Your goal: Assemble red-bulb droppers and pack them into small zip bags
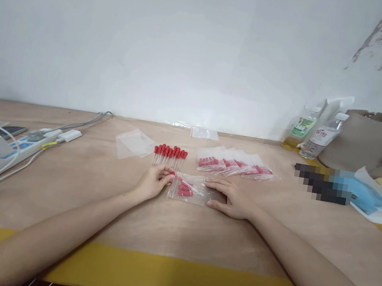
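Observation:
A small clear plastic bag [191, 189] holding several red-capped droppers lies on the wooden table [177, 228] between my hands. My left hand [154, 181] pinches a red-capped dropper at the bag's left opening, fingers curled. My right hand [230, 197] lies flat on the bag's right end, fingers stretched out. Just behind, a row of loose red-capped droppers [170, 155] lies side by side. To the right of that row is a spread of filled bags [236, 165].
Empty clear bags [134, 143] lie at the back left, another [204, 133] by the wall. A power strip with cables [31, 142] runs along the left. Bottles [319, 134], a beige bag [372, 140] and blue-white papers [371, 198] are at the right.

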A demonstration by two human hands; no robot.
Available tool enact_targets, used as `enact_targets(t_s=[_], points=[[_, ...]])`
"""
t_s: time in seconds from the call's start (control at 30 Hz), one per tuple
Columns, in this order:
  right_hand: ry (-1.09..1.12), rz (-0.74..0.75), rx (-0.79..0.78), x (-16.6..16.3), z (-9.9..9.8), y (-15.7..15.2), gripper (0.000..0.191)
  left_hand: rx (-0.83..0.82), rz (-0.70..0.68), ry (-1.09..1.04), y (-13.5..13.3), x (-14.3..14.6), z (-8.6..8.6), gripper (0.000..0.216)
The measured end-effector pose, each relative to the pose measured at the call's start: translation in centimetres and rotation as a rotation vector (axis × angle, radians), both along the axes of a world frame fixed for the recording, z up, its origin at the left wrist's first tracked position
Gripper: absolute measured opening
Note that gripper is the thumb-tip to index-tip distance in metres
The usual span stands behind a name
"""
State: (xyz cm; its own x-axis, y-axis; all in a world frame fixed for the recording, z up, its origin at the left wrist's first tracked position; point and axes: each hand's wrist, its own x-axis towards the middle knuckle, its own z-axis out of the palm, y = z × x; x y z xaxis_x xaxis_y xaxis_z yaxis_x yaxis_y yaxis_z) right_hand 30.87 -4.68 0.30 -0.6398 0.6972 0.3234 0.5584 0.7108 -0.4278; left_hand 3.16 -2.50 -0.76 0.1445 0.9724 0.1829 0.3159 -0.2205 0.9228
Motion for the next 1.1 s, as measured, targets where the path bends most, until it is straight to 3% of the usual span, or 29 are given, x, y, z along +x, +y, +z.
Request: enact_targets(t_s=[0.27,0.47,0.57,0.7,0.97,1.1], points=[[0.01,0.016,0.023,-0.1,-0.3,0.2,0.052,0.186,-0.012,0.198,-0.8,1.0,1.2,0.017],[0.019,0.004,0.026,-0.1,-0.1,0.0,0.052,0.268,0.073,0.236,-0.6,1.5,0.8,0.02],[0.026,0.008,0.031,-0.1,-0.1,0.0,0.051,0.257,0.018,0.258,-0.8,1.3,0.6,0.028],[0.045,0.022,0.044,0.0,-0.2,-0.1,0.048,0.17,-0.048,0.113,-1.3,0.9,0.7,0.033],[0.042,0.028,0.044,0.0,-0.3,-0.1,0.046,0.217,-0.124,0.257,-1.7,0.7,0.7,0.02],[0.036,0.019,0.059,0.1,-0.3,0.0,0.047,0.197,-0.117,0.19,-1.7,0.8,0.7,0.021]])
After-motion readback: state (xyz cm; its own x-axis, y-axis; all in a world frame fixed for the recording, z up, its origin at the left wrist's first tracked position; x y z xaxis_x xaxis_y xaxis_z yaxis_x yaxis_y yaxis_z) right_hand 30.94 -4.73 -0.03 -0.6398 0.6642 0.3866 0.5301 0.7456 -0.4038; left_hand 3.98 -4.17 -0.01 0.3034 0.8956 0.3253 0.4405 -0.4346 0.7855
